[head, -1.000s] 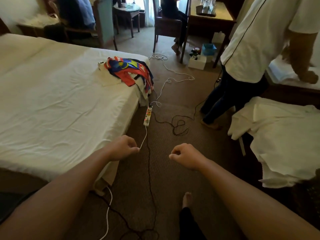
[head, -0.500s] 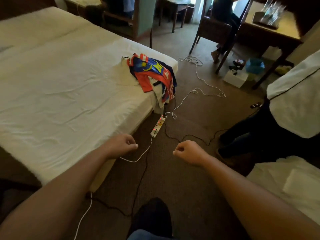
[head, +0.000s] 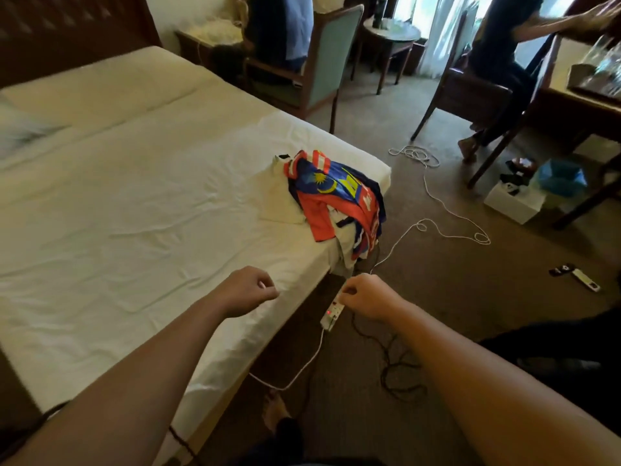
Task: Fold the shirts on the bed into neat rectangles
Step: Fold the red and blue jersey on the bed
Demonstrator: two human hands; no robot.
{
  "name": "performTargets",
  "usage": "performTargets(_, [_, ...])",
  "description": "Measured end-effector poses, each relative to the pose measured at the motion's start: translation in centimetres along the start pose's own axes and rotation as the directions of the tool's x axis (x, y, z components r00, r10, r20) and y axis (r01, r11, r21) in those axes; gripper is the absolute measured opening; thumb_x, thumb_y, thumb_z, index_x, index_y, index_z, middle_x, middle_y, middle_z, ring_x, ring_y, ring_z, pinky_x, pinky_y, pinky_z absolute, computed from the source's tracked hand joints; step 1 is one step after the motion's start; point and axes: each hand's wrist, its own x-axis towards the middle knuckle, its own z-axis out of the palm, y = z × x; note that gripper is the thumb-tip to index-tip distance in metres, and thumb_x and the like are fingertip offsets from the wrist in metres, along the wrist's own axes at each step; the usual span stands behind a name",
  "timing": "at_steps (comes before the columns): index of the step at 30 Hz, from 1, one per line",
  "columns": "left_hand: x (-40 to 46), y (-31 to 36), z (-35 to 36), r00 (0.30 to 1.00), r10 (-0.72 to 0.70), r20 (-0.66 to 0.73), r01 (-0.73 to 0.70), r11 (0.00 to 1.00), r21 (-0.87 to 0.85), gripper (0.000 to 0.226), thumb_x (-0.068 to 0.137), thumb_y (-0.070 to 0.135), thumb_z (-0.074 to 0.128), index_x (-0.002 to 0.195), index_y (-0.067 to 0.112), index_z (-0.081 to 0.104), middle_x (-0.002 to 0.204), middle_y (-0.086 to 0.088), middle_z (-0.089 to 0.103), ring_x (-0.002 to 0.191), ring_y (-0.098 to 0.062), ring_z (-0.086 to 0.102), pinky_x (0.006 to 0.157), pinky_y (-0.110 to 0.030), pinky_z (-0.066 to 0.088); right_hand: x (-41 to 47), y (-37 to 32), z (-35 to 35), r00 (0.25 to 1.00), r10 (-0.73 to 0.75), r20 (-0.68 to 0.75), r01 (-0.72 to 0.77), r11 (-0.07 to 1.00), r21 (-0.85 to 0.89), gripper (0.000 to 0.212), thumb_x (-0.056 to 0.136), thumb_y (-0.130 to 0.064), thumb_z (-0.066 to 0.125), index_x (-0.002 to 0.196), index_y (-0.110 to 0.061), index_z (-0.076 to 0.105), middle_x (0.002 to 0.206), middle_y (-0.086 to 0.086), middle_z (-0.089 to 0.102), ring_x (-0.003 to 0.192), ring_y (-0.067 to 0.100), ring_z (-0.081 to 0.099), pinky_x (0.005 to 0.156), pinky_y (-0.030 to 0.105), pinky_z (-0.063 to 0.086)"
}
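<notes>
A heap of crumpled shirts [head: 336, 196], red, blue and white, lies at the near right corner of the white bed [head: 134, 213], partly hanging over the edge. A cream shirt [head: 279, 200] lies flat under the heap's left side. My left hand [head: 247, 290] hovers over the bed's edge with curled fingers, holding nothing. My right hand [head: 364, 295] hangs over the floor beside the bed, fingers curled, empty. Both hands are short of the heap.
A white power strip [head: 331, 314] and tangled cables [head: 437, 210] lie on the carpet below my right hand. A green-backed chair [head: 322, 72] stands beyond the bed. A person sits on a chair [head: 497, 62] at a desk [head: 578, 99] at right.
My view has moved closer to the bed and turned left. The shirt heap is nearer now. Both hands stay curled and have come forward, the left one now over the mattress edge.
</notes>
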Motion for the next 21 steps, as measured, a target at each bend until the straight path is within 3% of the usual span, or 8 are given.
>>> performTargets(6, [9.6,0.1,-7.8,0.996,-0.078,-0.037,0.072,0.987,-0.145,0.023,0.094,0.029,0.069,0.096,0.007,0.074,0.089,-0.010,0.074,0.068,-0.023,0.065,0.076,-0.039,0.056,9.3,-4.8,-5.6,1.000,-0.024,-0.004,0.023,0.992,-0.123,0.023,0.095,-0.034,0.061,0.093,-0.014,0.072,0.088,0.003,0.068,0.081,0.022,0.066,0.080,0.045,0.060])
performTargets(13, [20.5,2.1,-13.8,0.994,-0.072,-0.079,0.051,0.971,-0.234,0.026,0.096,0.027,0.067,0.100,0.002,0.073,0.093,-0.016,0.073,0.068,-0.023,0.063,0.072,-0.035,0.054,20.4,-7.4,-11.6,0.999,-0.029,-0.036,0.024,0.991,-0.134,0.023,0.097,-0.031,0.062,0.099,-0.012,0.074,0.096,0.005,0.071,0.089,0.025,0.067,0.084,0.044,0.058])
performTargets(18, [29.3,2.1,-16.9,0.984,-0.139,-0.113,0.102,0.952,-0.288,0.026,0.097,0.029,0.066,0.101,0.004,0.073,0.095,-0.013,0.073,0.073,-0.025,0.065,0.081,-0.041,0.057,31.0,-7.8,-14.9,0.999,-0.036,-0.036,0.030,0.987,-0.159,0.026,0.095,-0.028,0.060,0.070,-0.018,0.062,0.080,0.003,0.064,0.076,0.026,0.060,0.067,0.036,0.051])
performTargets(21, [35.1,1.8,-17.8,0.969,-0.207,-0.136,0.156,0.937,-0.312,0.024,0.095,0.030,0.067,0.097,0.007,0.074,0.093,-0.011,0.073,0.079,-0.026,0.068,0.084,-0.043,0.057,38.0,-7.6,-16.5,1.000,-0.011,-0.014,0.008,0.984,-0.177,0.031,0.095,-0.027,0.056,0.065,-0.022,0.054,0.080,0.004,0.060,0.078,0.026,0.060,0.065,0.032,0.046])
